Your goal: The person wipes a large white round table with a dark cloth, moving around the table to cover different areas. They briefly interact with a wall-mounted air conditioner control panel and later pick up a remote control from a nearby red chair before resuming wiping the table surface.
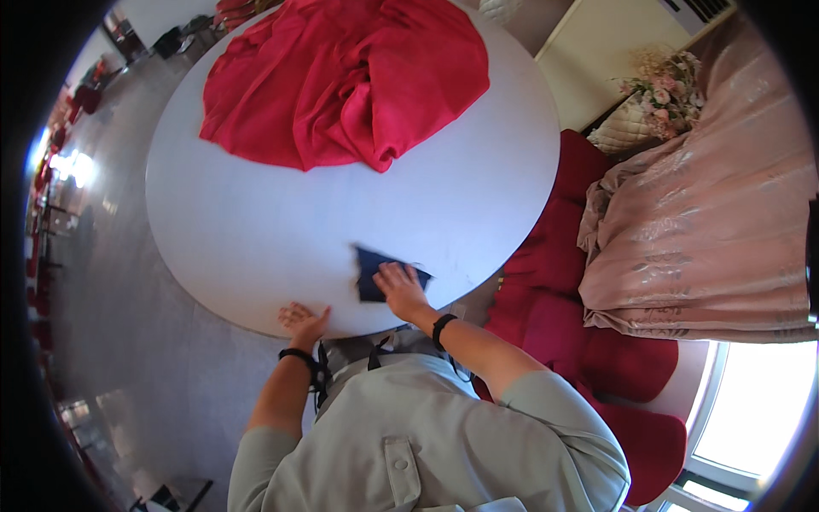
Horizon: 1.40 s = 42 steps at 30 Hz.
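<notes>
A dark blue cloth (370, 276) lies spread on the white round table (275, 211), near the edge closest to me. My right hand (402, 291) holds it down against the tabletop, palm down with the fingers over its right part. To the left, my left hand (303, 322) rests on the table's near rim, its fingers apart and nothing in it. Across the far half of the table a large red tablecloth (339, 83) is heaped in loose folds, apart from both hands.
Red fabric-covered chairs (550, 256) crowd the table's right side. Beyond them hangs a pink patterned curtain (697, 224), with a bouquet of artificial-looking flowers (665, 96) behind. Grey shiny floor (128, 256) stretches to the left, where more red chairs line the far side.
</notes>
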Motion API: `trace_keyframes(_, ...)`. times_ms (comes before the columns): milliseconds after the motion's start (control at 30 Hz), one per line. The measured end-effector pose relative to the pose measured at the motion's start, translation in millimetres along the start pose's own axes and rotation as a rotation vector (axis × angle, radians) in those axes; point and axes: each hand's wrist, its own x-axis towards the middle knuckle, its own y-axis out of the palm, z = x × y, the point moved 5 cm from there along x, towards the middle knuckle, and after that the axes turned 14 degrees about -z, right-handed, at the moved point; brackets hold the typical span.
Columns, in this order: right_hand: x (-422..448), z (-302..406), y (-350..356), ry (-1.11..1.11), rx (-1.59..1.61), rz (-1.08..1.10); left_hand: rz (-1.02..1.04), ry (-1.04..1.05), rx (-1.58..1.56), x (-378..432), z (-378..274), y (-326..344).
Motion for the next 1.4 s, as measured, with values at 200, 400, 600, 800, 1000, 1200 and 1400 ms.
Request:
trace_keyframes(200, -18.2, -36.5, -9.9, -0.321, 0.200, -0.078, -0.033, 0.117, -0.069, -65.2, -37.4, 16.8)
trace_keyframes(400, -79.8, -202.9, -60.6, 0.471, -0.257, -0.043, -0.102, 0.264, 0.039, -75.4, -30.3, 15.1)
trace_keyframes(600, -51.8, -122.8, -9.6, 0.305, -0.200, -0.014, -0.140, 0.238, 0.129, -83.9, -37.0, 16.6)
trace_keyframes(800, -31.4, -5.4, 0.8, -0.385, 0.021, 0.219, -0.060, 0.176, 0.178, -88.5, -42.5, 0.0)
trace_keyframes(1000, -5.0, -190.7, -49.6, -0.104, -0.081, 0.040, -0.026, -0.052, -0.030, -83.5, -62.7, 16.7)
trace_keyframes(1200, -2.3, -410.5, -94.5, 0.445, -0.282, -0.157, 0.020, -0.531, -0.132, -68.4, -125.5, 38.6)
trace_keyframes(1400, 76.8, -314.9, -71.6, 0.028, -0.007, -0.188, -0.001, -0.695, -0.128, -63.6, -170.3, 46.1)
